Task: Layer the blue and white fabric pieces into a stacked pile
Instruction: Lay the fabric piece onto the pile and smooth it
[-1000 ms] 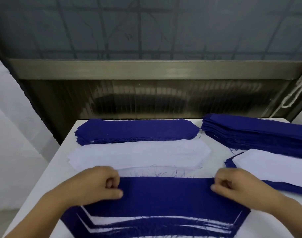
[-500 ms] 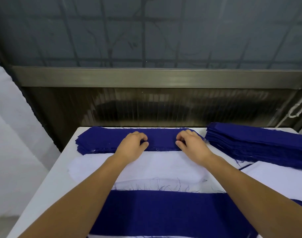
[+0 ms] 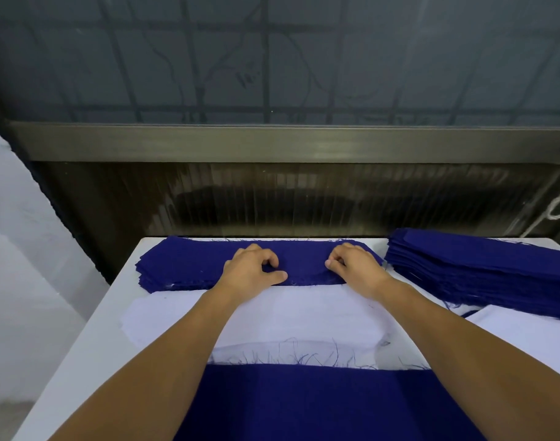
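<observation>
both hands rest curled on the far blue fabric stack (image 3: 183,265) at the white table's (image 3: 90,345) back edge, the left hand (image 3: 251,268) pinching its frayed top piece, the right hand (image 3: 355,268) with fingers tucked under so its grip is unclear, the white fabric pieces (image 3: 288,319) just nearer, and a woven blue piece (image 3: 304,405) cut off below.
</observation>
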`<state>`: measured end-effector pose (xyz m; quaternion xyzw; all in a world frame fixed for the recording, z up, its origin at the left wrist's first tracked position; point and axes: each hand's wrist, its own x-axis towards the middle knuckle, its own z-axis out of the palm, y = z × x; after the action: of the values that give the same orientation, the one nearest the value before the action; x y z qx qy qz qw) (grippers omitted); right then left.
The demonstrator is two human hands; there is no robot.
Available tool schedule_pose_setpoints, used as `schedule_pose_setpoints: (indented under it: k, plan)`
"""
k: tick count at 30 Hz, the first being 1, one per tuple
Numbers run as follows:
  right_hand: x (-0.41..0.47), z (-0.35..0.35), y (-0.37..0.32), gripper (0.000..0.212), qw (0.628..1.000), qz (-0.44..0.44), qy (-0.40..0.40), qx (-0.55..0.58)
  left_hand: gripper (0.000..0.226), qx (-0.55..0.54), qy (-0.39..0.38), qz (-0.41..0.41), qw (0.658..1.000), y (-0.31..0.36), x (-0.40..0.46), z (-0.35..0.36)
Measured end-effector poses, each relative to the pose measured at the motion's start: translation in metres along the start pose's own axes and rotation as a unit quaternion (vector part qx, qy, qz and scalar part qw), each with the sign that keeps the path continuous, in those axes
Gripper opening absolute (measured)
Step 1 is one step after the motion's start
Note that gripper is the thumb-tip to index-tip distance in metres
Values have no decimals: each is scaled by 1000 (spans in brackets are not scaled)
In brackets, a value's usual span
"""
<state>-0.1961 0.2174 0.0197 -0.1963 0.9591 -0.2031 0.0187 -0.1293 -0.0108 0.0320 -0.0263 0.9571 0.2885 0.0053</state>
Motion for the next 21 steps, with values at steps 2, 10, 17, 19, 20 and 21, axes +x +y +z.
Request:
schedule_pose_setpoints:
  k: [2,10,17,19,20,21]
  plan:
    - [3,-2,0,19,998,-24,-24,-52,25,5,-3,-3,1000,0,2,0]
    - [11,-1,1,30,991,-27,-44,-122,20,35,7,-7,999,-1,16,4]
    - [5,3,3,32,999,15,-32,-22,17,74,24,-1,997,-1,21,8]
    - [7,3,6,18,999,19,-37,-8,12,85,27,13,996,-3,20,7]
    - [7,3,7,13,999,23,-40,3,13,92,28,16,995,-6,18,5]
    - [7,3,7,11,999,21,-40,7,13,99,30,16,994,-10,16,2]
